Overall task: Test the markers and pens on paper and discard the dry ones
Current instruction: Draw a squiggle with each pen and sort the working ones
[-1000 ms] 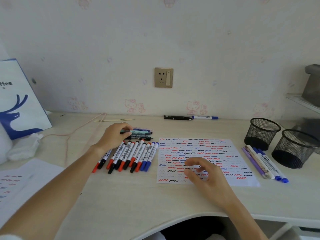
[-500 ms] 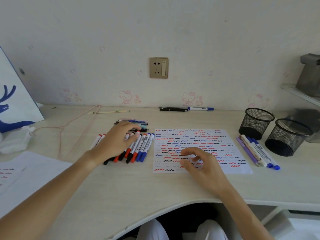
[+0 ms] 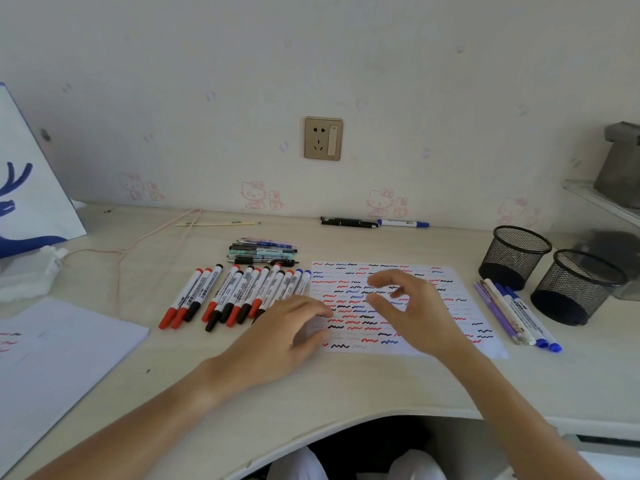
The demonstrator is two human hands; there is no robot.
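The left hand (image 3: 280, 336) lay low over the desk (image 3: 346, 393) at the near left edge of the test paper (image 3: 460, 306), its fingers relaxed and reaching rightward onto the sheet, holding nothing. It covered the near ends of the rightmost markers in the row. The right hand (image 3: 415, 313) hovered above the middle of the paper, thumb and fingers loosely curved toward each other with a gap between them, and nothing was held there either.

The paper was covered in short squiggles of red, black and blue, some bold, some faint. To its left the row of markers (image 3: 239, 292) lay side by side on the desk, slanting, with red, black and blue caps. Just behind that row a small heap of pens (image 3: 263, 252) lay crosswise. On the far side of the paper, to the right, a few more pens and markers (image 3: 516, 313) rested together, and behind them stood two black mesh pen cups (image 3: 550, 268), close to one another.

Back by the wall lay a black pen (image 3: 348, 222) and, end to end with it, a white marker with a blue cap (image 3: 403, 223). A wall socket (image 3: 323, 138) sat above them. At the far left stood a white bag with a blue antler print (image 3: 31, 188), and another sheet (image 3: 62, 348) lay at the desk's left edge.
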